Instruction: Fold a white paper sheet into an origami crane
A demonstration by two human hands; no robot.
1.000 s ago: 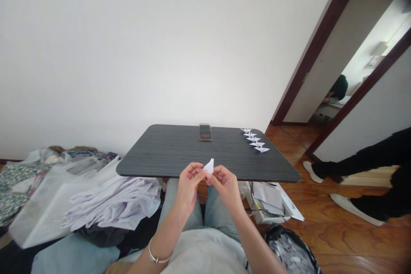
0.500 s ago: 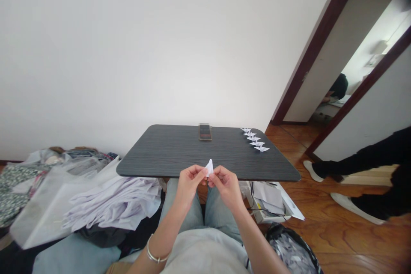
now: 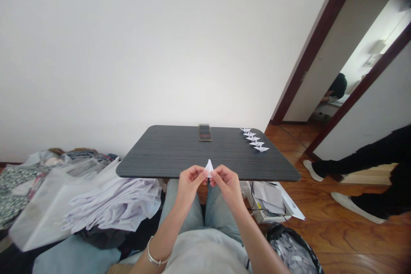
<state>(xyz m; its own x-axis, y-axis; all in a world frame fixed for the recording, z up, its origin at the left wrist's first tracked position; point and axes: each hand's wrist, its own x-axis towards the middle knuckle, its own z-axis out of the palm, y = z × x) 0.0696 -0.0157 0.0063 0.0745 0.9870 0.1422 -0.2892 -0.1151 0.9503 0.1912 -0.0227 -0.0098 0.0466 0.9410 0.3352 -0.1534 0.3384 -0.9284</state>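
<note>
A small folded piece of white paper point(image 3: 209, 167) points upward between my two hands, just above the near edge of the dark table point(image 3: 167, 150). My left hand point(image 3: 192, 179) pinches its left side between thumb and fingers. On the other side my right hand point(image 3: 225, 179) pinches the lower right part. The fingertips hide the paper's bottom. Several white origami cranes point(image 3: 255, 143) stand in a row along the table's right side.
A phone-like dark rectangle point(image 3: 204, 132) lies at the table's back edge. White cloth point(image 3: 118, 201) is heaped at the left. On the right are a box of papers point(image 3: 269, 199), a black-lined bin point(image 3: 293, 250) and another person's legs point(image 3: 362, 154).
The folded paper now shows a wider, more even triangular face between my fingers. My hands have barely shifted, and the cranes stay where they were.
</note>
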